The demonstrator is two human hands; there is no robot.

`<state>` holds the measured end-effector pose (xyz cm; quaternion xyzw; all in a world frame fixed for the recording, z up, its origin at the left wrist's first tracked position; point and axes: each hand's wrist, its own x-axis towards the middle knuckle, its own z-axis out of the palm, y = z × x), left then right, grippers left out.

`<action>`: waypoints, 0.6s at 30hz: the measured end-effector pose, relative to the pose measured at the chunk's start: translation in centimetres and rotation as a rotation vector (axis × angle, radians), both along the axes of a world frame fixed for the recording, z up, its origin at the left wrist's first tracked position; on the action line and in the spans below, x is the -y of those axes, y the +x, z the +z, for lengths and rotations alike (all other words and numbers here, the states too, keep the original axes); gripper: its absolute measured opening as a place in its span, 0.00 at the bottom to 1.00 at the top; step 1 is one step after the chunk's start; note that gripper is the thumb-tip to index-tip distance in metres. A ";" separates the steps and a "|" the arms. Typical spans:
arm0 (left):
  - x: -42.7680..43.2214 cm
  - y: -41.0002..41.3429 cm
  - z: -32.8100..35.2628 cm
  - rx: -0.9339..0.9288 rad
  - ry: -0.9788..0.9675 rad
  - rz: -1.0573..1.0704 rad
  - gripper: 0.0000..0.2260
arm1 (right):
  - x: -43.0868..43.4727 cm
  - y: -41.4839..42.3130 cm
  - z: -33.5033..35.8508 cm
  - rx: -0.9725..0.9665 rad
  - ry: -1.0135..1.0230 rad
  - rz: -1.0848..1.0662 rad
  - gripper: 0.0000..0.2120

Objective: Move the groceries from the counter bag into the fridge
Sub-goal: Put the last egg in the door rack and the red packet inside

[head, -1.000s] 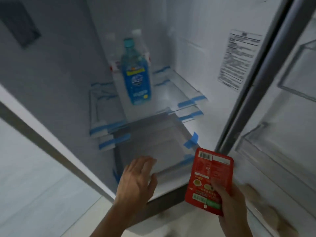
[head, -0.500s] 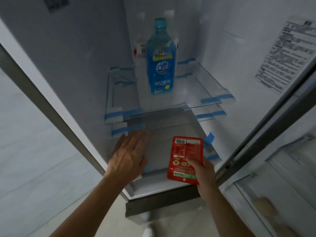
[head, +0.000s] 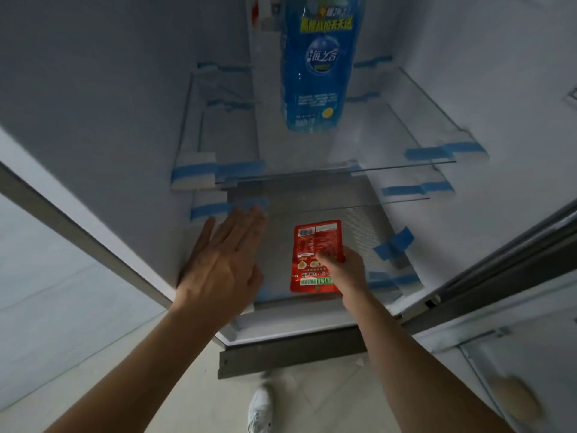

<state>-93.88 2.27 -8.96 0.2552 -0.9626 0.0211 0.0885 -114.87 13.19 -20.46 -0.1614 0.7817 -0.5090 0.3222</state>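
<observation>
Pale floor tile runs below the open fridge (head: 93, 89), with a white shoe (head: 259, 407) at the bottom edge. Nearer the camera than anything inside, the left hand (head: 223, 264) hovers flat, fingers extended and close together, holding nothing, at the left of the lowest shelf (head: 368, 220). Just right of it, the right hand (head: 346, 270) pinches the red packet (head: 315, 260) by its right edge, thumb on its face; the packet lies low over that shelf, its long axis pointing into the fridge, though whether it touches I cannot tell. Likely only the release remains. Farther back and higher, a blue bottle (head: 315, 67) stands on a glass shelf (head: 406, 126).
</observation>
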 end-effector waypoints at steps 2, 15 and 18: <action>0.1 -0.1 -0.2 -0.003 -0.007 0.003 0.34 | 0.9 -0.5 -0.8 -0.076 0.019 0.025 0.09; 0.0 -0.2 -0.3 -0.009 -0.025 0.015 0.35 | -2.5 -1.9 -2.4 -0.855 0.308 0.415 0.32; 0.0 -0.1 -0.4 -0.028 -0.014 0.009 0.34 | -3.6 -0.2 -2.8 -1.064 0.315 0.515 0.29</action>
